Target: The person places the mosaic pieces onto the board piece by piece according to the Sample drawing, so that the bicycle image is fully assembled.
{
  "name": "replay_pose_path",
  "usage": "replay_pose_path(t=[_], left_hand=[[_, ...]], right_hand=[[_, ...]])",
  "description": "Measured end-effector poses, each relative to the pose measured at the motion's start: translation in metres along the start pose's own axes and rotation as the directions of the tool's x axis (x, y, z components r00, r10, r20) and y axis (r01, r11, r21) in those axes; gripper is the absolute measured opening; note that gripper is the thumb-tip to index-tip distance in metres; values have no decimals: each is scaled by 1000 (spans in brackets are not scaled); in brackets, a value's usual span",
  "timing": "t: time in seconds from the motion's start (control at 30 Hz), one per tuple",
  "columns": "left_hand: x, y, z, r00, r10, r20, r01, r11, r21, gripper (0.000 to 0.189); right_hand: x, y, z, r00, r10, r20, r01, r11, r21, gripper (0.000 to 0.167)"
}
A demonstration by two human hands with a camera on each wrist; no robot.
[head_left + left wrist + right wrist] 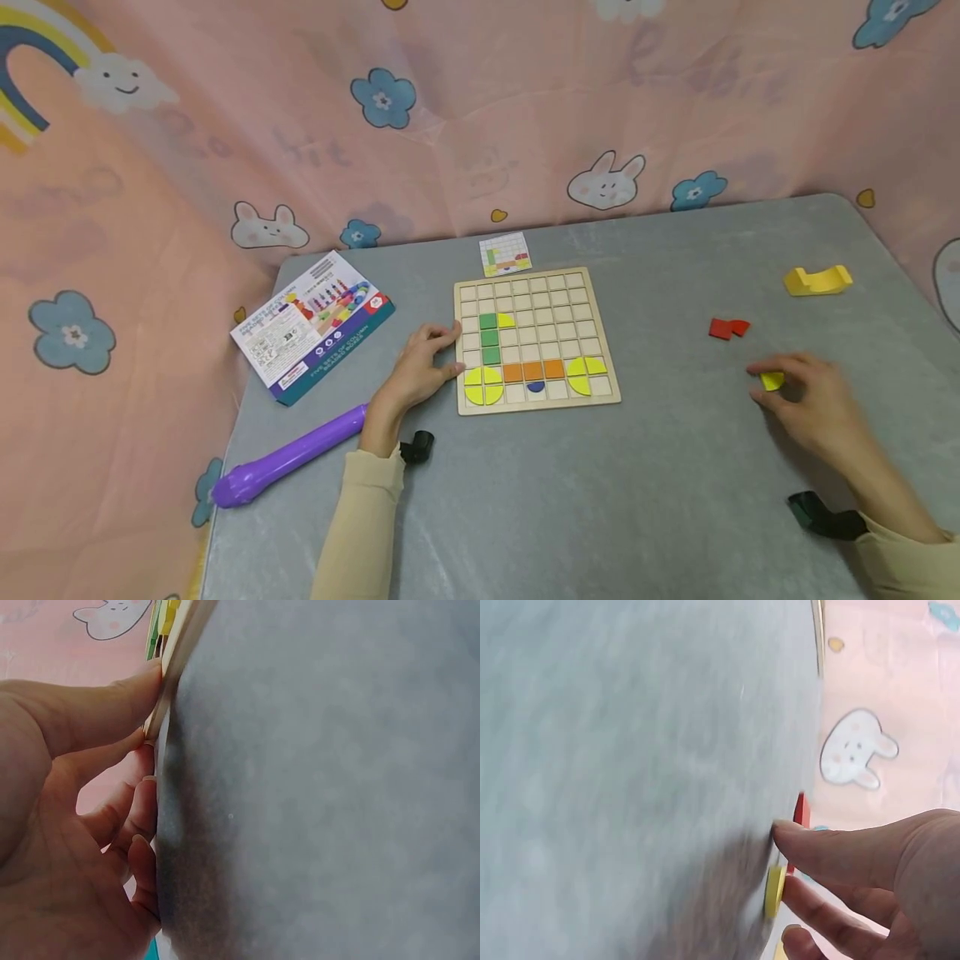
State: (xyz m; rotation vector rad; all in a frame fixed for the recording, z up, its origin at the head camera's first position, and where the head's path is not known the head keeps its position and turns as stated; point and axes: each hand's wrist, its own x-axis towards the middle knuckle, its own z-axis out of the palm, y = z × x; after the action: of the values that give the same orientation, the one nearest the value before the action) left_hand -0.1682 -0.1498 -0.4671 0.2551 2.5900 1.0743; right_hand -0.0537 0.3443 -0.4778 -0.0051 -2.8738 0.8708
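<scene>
My left hand (422, 367) rests at the left edge of a wooden grid board (611, 367), thumb and fingertips touching its side. On the board lie green squares (489, 337), orange squares (532, 371), yellow quarter-circle pieces (483, 386) and a blue half-circle (536, 387). To the right, my right hand (813, 408) reaches over a small yellow piece (772, 381), thumb and forefinger spread around it. In the right wrist view this yellow piece (775, 891) appears to lie on the table close to the fingers. Red pieces (721, 329) lie just beyond that hand.
A pattern card (506, 254) lies behind the board. At the left are a printed box (311, 327) and a purple stick (288, 457), partly behind the left wrist. A yellow curved block (818, 281) stands at the back right. Patterned pink cloth (487, 150) hangs behind the grey table.
</scene>
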Motion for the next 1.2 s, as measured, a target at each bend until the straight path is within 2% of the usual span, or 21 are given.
replay_pose_path(t=[0.13,0.37,0.6,0.8,0.97,1.2], left_hand=[[1,0,0,1000,-3,2,3,1000,1,68],[0,1,0,1000,-15,0,15,1000,-8,68],[1,1,0,1000,-16,-1,16,1000,-1,68],[0,1,0,1000,-16,-2,16,1000,3,68],[0,1,0,1000,-16,-8,16,1000,4,67],[1,0,1,1000,-7,-9,7,1000,3,67]], right_hand=[[-3,4,-3,999,32,-12,-32,999,-19,28],[-3,4,-8,995,100,27,-98,994,-50,31],[5,-8,-2,998,12,59,-9,998,-58,28],[15,-42,24,993,-52,102,50,998,29,27],[23,-78,45,983,-58,174,50,997,53,27],[29,-119,62,970,-115,215,93,990,109,28]])
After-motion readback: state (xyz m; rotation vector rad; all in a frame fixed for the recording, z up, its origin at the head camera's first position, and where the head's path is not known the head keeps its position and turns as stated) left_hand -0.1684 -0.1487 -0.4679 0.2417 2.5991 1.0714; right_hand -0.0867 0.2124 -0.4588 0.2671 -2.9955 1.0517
